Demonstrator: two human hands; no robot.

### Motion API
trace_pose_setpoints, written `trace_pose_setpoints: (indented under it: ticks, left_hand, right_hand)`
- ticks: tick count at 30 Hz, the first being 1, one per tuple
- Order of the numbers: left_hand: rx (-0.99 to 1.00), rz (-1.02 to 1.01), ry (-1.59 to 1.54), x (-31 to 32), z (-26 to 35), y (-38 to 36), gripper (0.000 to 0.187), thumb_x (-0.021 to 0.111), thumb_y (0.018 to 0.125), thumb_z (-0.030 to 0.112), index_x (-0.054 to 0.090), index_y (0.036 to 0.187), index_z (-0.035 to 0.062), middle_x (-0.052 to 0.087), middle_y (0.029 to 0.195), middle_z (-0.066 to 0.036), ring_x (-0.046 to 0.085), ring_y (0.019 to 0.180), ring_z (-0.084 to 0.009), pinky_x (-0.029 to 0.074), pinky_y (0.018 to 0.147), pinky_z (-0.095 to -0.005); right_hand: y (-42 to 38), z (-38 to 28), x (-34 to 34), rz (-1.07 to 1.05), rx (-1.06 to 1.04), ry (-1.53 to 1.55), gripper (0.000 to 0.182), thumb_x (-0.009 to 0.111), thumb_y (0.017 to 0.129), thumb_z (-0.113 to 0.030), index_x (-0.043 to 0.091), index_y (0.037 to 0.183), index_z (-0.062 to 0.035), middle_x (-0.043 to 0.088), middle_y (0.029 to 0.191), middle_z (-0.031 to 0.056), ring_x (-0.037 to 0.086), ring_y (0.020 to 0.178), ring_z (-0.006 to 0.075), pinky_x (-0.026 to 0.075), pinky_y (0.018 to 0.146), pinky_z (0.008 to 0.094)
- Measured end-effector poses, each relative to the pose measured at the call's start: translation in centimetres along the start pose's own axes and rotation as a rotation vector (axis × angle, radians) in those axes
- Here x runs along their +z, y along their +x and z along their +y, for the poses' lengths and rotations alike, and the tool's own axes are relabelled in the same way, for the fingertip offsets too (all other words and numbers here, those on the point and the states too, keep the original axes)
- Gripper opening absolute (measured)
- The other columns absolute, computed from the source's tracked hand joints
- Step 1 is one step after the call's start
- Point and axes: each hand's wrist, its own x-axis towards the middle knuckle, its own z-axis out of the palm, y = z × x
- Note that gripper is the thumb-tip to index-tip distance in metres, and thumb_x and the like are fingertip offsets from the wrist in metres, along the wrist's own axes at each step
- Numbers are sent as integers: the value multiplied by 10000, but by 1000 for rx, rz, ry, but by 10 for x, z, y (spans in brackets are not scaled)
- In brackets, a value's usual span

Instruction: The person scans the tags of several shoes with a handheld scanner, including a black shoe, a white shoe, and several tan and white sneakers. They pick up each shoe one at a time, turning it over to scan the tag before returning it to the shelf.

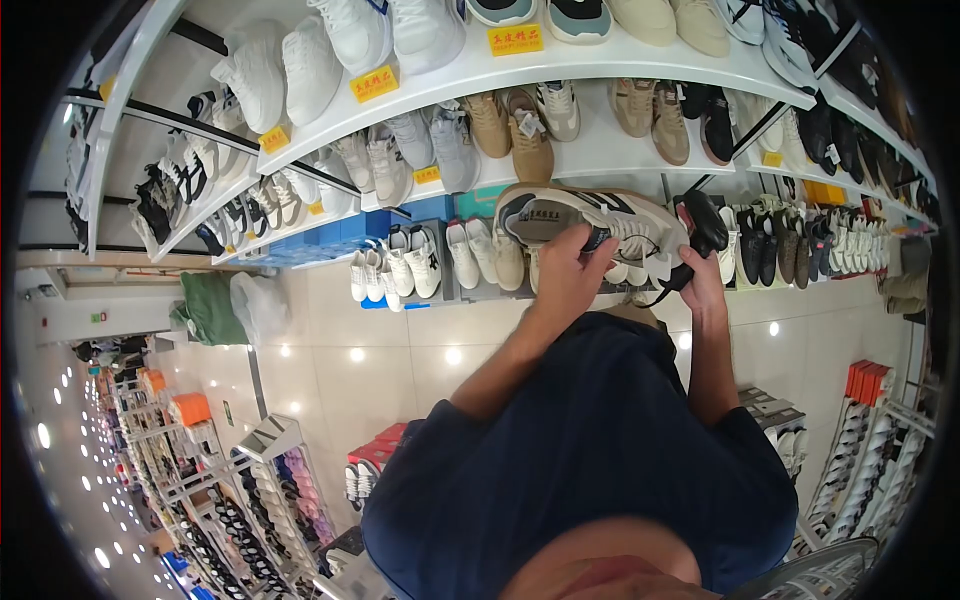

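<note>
A beige and white sneaker (625, 212) with dark stripes and a tan sole lies tilted on its side in front of me, in front of the shelf edge. My left hand (572, 268) is closed on it by the tongue, at the collar opening. Printed lettering shows on the insole. My right hand (704, 278) is wrapped round a black pistol-shaped handheld device (708, 225) at the toe end. A small white tag (657, 266) hangs by the laces, close to the right fingers.
Curved white shelves (560, 155) with rows of shoes span the front. Yellow label cards (515, 39) stand on their edges. White shoes (410, 262) line the low rack beneath. A green bag (212, 308) sits on the floor at left, and shoe racks (850, 450) stand behind at right.
</note>
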Motion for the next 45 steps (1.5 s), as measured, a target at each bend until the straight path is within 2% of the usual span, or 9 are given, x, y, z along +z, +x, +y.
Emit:
trace_pose_setpoints:
  ticks: [4,9,16,18,22,24,37,42,45]
  left_hand:
    - [96,0,-10,0,-3,-4,206,706,899,55,565,814,-68,646,761,-140,716,653,-180,535,503,-275]
    - [21,8,-79,0,-4,-7,204,698,903,42,554,821,-77,627,762,-129,713,670,-169,540,510,-271]
    - [13,-14,-38,-2,-11,-10,152,674,917,36,594,859,-81,647,787,-92,697,681,-138,568,567,-255]
    - [31,6,-73,0,-14,-10,230,710,892,54,541,796,-69,613,747,-119,711,658,-168,532,496,-276]
    - [43,0,-63,-1,-13,-12,229,706,893,49,540,793,-73,606,744,-117,710,652,-171,532,493,-274]
    - [-4,-42,-53,-3,-11,-12,142,667,914,19,594,888,-99,641,825,-99,699,700,-143,581,575,-255]
    - [68,-26,-20,-5,0,-7,160,670,916,35,577,856,-80,653,803,-101,718,694,-160,563,550,-251]
    - [-137,-29,-167,-7,-8,-4,173,670,921,54,571,899,-86,668,807,-118,705,685,-138,575,551,-257]
    - [-127,-46,-83,-13,-10,-3,162,659,931,66,575,921,-73,683,784,-109,699,670,-123,571,553,-252]
  right_hand:
    - [-1,-1,3,-19,-22,81,760,660,802,-29,357,1499,-29,412,1526,103,439,1362,249,362,1132,396]
    - [-1,1,-2,-26,-24,168,797,678,829,-92,295,1525,-32,368,1558,112,418,1387,267,352,1149,412]
    - [-4,3,-5,-30,5,156,787,679,848,-120,290,1527,-31,364,1561,114,414,1391,266,358,1146,414]
    - [-4,2,-6,-20,65,156,781,683,860,-141,291,1525,-25,366,1560,114,411,1394,265,358,1147,414]
    - [-2,6,-11,-63,85,188,803,711,852,-174,296,1522,-19,364,1560,116,410,1395,270,352,1151,415]
    - [-2,7,-11,-80,68,201,843,742,832,-200,294,1521,-14,361,1559,129,408,1397,283,344,1157,419]
    - [0,-5,-6,-71,-13,122,865,766,805,-201,305,1512,-10,398,1524,144,427,1380,288,353,1149,422]
    - [0,-9,-2,-31,-1,103,799,729,825,-132,326,1504,-10,419,1507,136,468,1340,277,383,1125,413]
    - [0,-8,-1,-48,37,89,762,711,840,-124,344,1498,-13,433,1500,127,463,1345,270,377,1130,412]
